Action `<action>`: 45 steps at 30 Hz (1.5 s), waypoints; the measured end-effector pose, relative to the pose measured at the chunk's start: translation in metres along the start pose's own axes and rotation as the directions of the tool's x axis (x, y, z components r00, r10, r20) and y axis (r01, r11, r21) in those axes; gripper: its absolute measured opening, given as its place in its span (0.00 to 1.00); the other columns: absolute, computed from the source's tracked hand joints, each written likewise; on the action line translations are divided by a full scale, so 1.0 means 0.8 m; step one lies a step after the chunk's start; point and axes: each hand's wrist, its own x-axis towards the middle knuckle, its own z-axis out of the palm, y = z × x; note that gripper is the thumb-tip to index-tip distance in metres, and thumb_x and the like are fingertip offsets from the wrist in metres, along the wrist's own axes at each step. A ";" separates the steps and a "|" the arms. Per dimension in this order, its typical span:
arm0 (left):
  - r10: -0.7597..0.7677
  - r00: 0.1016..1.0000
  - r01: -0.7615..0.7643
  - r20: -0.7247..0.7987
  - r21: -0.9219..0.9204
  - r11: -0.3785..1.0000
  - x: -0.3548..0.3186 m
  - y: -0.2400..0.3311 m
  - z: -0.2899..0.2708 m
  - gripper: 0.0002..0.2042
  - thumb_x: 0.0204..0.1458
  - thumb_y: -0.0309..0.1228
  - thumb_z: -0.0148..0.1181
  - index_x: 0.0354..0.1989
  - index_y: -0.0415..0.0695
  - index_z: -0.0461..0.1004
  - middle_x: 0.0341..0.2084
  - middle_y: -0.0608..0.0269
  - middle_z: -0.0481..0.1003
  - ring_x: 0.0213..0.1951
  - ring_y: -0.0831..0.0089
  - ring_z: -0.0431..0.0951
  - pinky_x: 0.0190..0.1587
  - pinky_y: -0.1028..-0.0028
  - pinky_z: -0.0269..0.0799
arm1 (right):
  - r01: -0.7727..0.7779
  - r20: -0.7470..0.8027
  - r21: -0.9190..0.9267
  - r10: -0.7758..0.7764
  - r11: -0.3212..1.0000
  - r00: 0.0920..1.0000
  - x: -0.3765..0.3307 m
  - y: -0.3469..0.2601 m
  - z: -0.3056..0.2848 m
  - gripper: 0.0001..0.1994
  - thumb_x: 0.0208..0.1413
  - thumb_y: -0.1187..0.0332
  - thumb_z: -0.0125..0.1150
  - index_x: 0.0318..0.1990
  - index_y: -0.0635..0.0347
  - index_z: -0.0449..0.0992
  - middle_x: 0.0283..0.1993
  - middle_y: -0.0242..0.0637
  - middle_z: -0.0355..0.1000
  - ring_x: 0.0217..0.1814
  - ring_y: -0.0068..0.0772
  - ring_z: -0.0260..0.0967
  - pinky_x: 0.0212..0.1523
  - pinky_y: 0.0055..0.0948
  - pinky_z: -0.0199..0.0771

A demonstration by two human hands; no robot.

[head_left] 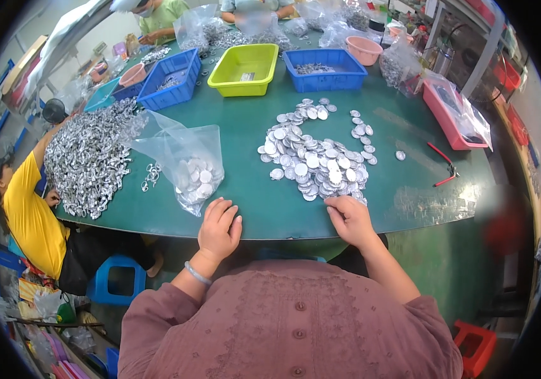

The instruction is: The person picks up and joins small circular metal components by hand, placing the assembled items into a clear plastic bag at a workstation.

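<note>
My left hand (220, 228) rests at the table's near edge, fingers loosely bent and thumb apart, with nothing in it. Just beyond its fingertips lies a clear plastic bag (210, 142) holding several round silver discs (196, 179). My right hand (351, 221) is at the near edge of a loose pile of silver metal discs (311, 161). Its fingers are curled and the thumb tip is close to the index finger; whatever may be between them is too small to make out. A short column of discs (362, 129) lies to the right of the pile.
A heap of small silver metal parts (90, 161) covers the table's left side. Blue bins (326, 79) and a yellow-green bin (244, 87) stand across the back. Red-handled pliers (445, 165) and a pink tray (447, 117) are at right. Co-workers sit left (30, 215) and opposite.
</note>
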 end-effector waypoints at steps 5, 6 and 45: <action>-0.012 1.000 0.012 0.024 -0.003 1.000 0.001 0.006 -0.001 0.09 0.40 0.24 0.56 0.33 0.37 0.72 0.36 0.52 0.70 0.42 0.52 0.69 0.46 0.63 0.65 | 0.013 -0.030 0.022 -0.012 1.000 0.999 -0.004 0.007 -0.002 0.06 0.45 0.75 0.54 0.32 0.60 0.72 0.26 0.37 0.69 0.29 0.40 0.67 0.29 0.32 0.66; -0.009 0.999 0.009 0.036 0.003 1.000 0.005 0.014 -0.005 0.09 0.40 0.23 0.56 0.33 0.37 0.72 0.36 0.52 0.70 0.42 0.52 0.69 0.46 0.63 0.65 | -0.001 -0.022 0.023 0.001 1.000 1.000 -0.007 0.011 -0.001 0.06 0.45 0.75 0.54 0.33 0.60 0.72 0.26 0.37 0.69 0.29 0.40 0.67 0.29 0.31 0.67; -0.021 0.995 0.017 0.094 0.049 0.999 -0.006 0.003 -0.008 0.10 0.39 0.24 0.57 0.33 0.38 0.72 0.35 0.52 0.69 0.42 0.53 0.69 0.45 0.65 0.67 | -0.076 -0.030 0.117 0.080 0.990 0.996 -0.004 -0.001 0.004 0.05 0.45 0.78 0.54 0.32 0.65 0.72 0.25 0.39 0.68 0.23 0.31 0.65 0.26 0.24 0.63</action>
